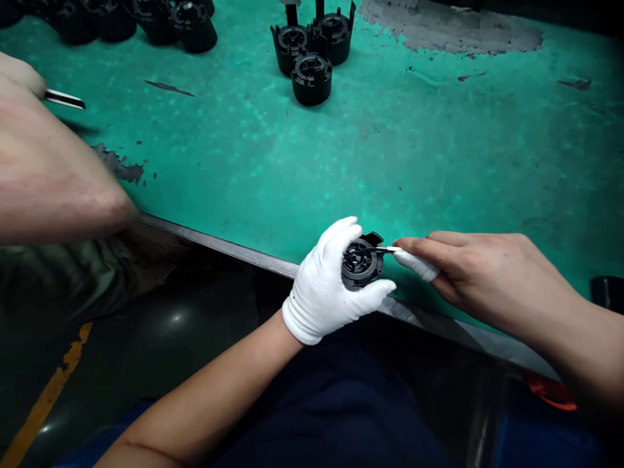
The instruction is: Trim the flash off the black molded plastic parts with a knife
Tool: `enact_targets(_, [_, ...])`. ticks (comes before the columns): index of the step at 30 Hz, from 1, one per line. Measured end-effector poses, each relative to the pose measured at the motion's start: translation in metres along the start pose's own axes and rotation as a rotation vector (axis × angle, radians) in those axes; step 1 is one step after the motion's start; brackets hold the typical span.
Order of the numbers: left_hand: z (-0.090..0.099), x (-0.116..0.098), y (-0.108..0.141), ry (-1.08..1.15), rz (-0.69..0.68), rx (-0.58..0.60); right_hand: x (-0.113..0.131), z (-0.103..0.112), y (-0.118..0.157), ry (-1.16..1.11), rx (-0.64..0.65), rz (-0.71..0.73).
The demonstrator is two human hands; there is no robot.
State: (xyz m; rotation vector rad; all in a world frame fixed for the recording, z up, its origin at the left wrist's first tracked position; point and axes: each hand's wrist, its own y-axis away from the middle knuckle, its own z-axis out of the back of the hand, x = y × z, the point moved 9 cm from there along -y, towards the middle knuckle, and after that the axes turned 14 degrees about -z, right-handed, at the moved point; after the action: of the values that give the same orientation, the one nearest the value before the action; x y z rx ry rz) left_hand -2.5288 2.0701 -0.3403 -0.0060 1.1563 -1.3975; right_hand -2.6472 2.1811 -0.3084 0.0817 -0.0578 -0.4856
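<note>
Along the near edge of the green bench [463,162], as my head view is showing it, a round black plastic housing [363,266] is resting in my white-gloved left hand [331,286]; its fingers and thumb are curving part-way round the sides and holding it, ribbed face towards me. My right hand [463,263], a white cover [416,265] wrapping its thumb, is pinching a slender tool [381,249], whose dark tip is reaching over the housing's face. Whether that is a blade or a pick, I cannot tell. To work well, I should be bracing the housing firmly, making small, light strokes and aiming the tip away from my gloved fingers. Towards the far edge, three similar housings [312,84] are standing together, and others [195,29] are crowding the far left corner. By the left edge, a co-worker's hand [22,75] is holding another tool [65,99]. No brand, label or writing is showing legibly.
</note>
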Motion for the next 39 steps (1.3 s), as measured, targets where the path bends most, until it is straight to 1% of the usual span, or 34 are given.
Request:
enact_targets(2, [-0.001, 0.001, 0.001, 0.004, 0.021, 0.011, -0.002, -0.001, 0.001, -0.028, 0.022, 0.001])
enact_targets(5, [-0.001, 0.003, 0.002, 0.004, 0.048, 0.024, -0.002, -0.007, 0.007, -0.092, 0.109, -0.006])
enact_targets(11, [0.001, 0.001, 0.0, 0.001, 0.045, 0.025, 0.01, -0.023, 0.033, -0.244, 0.233, -0.015])
enact_targets(13, [0.001, 0.001, 0.0, 0.001, 0.053, 0.019, 0.013, -0.025, 0.04, -0.288, 0.22, -0.025])
enact_targets(16, [0.001, 0.001, 0.001, 0.012, 0.061, 0.018, 0.011, -0.022, 0.045, -0.329, 0.128, -0.09])
enact_targets(18, [0.0, 0.001, 0.002, 0.016, 0.059, 0.018, 0.008, -0.022, 0.047, -0.288, 0.078, -0.157])
enact_targets(20, [0.0, 0.001, 0.003, 0.015, 0.062, 0.018, 0.009, -0.024, 0.049, -0.246, 0.067, -0.205])
enact_targets(22, [0.0, 0.002, 0.003, 0.006, 0.074, 0.014, 0.015, -0.028, 0.049, -0.276, 0.091, -0.205])
enact_targets(26, [0.001, 0.003, 0.005, -0.002, 0.106, 0.015, 0.026, -0.034, 0.046, -0.43, 0.165, -0.182])
enact_targets(31, [-0.001, 0.004, 0.005, 0.012, 0.134, 0.03, 0.02, -0.039, 0.042, -0.504, 0.275, -0.189])
enact_targets(34, [-0.001, 0.006, 0.007, 0.03, 0.164, 0.015, 0.016, -0.041, 0.043, -0.54, 0.306, -0.197])
enact_targets(36, [0.002, 0.005, 0.01, 0.036, 0.185, -0.022, 0.014, -0.042, 0.044, -0.646, 0.266, -0.262])
enact_targets(39, [0.005, -0.004, 0.021, 0.024, 0.234, -0.069, 0.011, -0.047, 0.046, -0.908, 0.096, -0.453])
